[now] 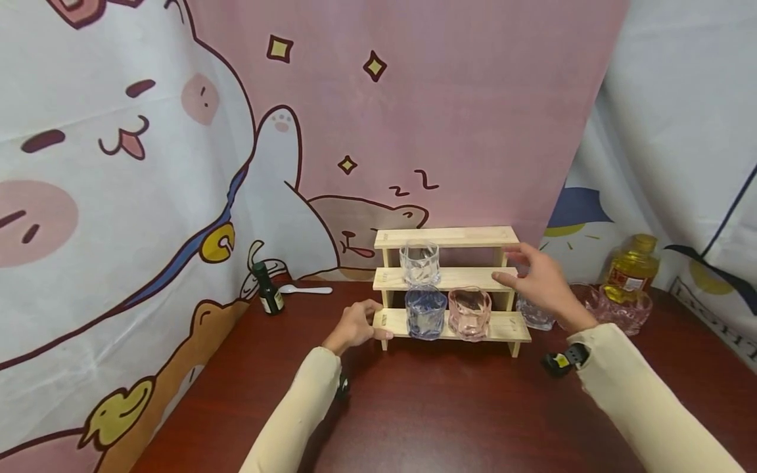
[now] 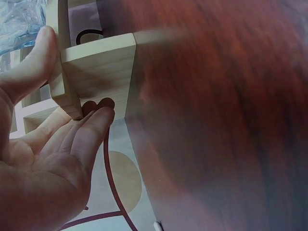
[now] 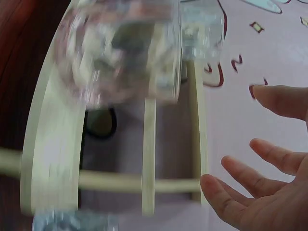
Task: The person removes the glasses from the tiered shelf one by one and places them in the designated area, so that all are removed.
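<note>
A three-step pale wooden stand (image 1: 446, 237) stands on the table. Its middle step carries a clear glass (image 1: 420, 264); on the lowest step a blue glass (image 1: 426, 314) sits beside a pink glass (image 1: 470, 315). My left hand (image 1: 353, 325) grips the left end of the lowest step, thumb on top and fingers around the end board (image 2: 103, 72). At the stand's right side my right hand (image 1: 541, 279) is spread with nothing in it, fingertips close to the ends of the upper steps. In the right wrist view its fingers (image 3: 276, 156) are apart.
Right of the stand, a clear glass (image 1: 535, 314) is partly hidden by my right hand. Pink glasses (image 1: 629, 312) and a yellow oil bottle (image 1: 635, 266) stand further right. At the left are a small dark green bottle (image 1: 268, 292) and a white spoon (image 1: 307, 290). A printed cloth (image 1: 473, 118) hangs behind.
</note>
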A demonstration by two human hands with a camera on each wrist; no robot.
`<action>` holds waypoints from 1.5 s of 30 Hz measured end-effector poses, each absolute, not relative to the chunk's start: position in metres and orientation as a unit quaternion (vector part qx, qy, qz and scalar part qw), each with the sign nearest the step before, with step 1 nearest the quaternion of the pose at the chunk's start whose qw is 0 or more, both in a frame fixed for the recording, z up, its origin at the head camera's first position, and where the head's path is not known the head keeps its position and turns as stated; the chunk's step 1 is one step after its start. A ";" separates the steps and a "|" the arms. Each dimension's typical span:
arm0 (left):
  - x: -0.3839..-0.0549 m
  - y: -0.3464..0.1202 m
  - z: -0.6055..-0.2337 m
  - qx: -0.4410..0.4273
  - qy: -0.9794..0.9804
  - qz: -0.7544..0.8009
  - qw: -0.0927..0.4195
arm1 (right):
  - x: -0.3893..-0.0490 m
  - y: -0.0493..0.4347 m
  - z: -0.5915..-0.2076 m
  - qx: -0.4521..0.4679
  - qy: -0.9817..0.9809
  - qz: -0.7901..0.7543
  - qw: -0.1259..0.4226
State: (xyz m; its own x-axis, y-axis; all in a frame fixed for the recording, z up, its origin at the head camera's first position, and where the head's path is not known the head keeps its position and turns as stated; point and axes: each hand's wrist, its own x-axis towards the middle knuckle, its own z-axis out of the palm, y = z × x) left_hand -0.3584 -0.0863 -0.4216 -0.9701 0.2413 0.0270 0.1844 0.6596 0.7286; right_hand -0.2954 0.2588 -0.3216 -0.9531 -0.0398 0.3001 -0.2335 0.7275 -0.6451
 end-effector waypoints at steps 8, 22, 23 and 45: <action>-0.359 -0.088 -0.423 0.124 0.903 0.409 0.038 | -0.314 0.213 -0.320 0.085 -0.905 0.409 0.080; -0.360 -0.088 -0.422 0.123 0.909 0.397 0.034 | -0.344 0.154 -0.322 0.050 -0.884 0.464 0.031; -0.359 -0.088 -0.422 0.123 0.909 0.397 0.034 | -0.345 0.152 -0.322 0.045 -0.884 0.465 0.029; -0.358 -0.089 -0.420 0.124 0.908 0.397 0.047 | -0.364 0.119 -0.328 0.010 -0.876 0.481 0.038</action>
